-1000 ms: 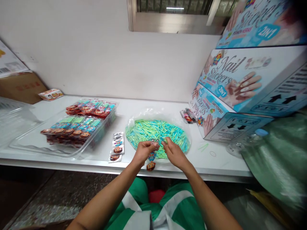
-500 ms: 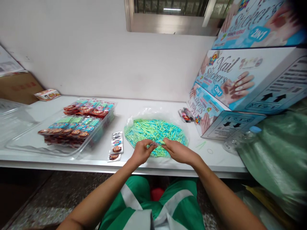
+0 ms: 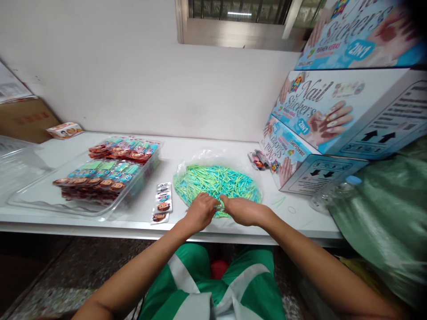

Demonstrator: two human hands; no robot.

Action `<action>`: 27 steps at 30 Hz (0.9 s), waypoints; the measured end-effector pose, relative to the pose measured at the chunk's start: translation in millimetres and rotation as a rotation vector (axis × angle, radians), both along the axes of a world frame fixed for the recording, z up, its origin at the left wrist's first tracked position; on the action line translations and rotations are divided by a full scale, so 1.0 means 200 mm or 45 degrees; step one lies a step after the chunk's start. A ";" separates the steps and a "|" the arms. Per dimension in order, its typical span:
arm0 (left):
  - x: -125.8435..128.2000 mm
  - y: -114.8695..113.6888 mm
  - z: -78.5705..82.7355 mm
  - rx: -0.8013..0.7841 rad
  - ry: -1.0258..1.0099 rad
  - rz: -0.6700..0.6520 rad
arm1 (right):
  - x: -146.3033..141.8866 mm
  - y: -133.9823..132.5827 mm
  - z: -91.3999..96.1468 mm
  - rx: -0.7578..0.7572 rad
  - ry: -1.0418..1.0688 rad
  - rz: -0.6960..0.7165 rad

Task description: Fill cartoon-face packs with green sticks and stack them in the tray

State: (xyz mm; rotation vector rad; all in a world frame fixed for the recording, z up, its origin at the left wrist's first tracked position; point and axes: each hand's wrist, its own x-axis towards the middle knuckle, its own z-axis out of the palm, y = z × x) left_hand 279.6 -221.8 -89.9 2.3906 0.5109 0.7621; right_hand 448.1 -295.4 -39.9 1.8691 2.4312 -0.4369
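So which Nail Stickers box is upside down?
The bottom Nail Stickers box in the stack on the right. Its words are upside down and its black arrows point downward, while the middle box and top box have upright words.

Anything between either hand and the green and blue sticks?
Nothing visible. The left hand and right hand are both over the near side of the sticks; clear plastic shows around the pile's edge. What they grip is unclear.
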 end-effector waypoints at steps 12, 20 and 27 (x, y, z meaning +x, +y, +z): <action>0.00 -0.12 0.00 -1.455 -0.125 -0.215 | 0.00 0.09 0.06 0.049 0.284 -0.005; 0.01 -0.10 -0.01 -1.607 -0.120 -0.152 | -0.17 0.15 0.03 0.138 0.160 -0.117; -0.01 -0.10 -0.02 -1.786 -0.371 -0.086 | -0.11 0.17 -0.04 0.209 0.963 -0.448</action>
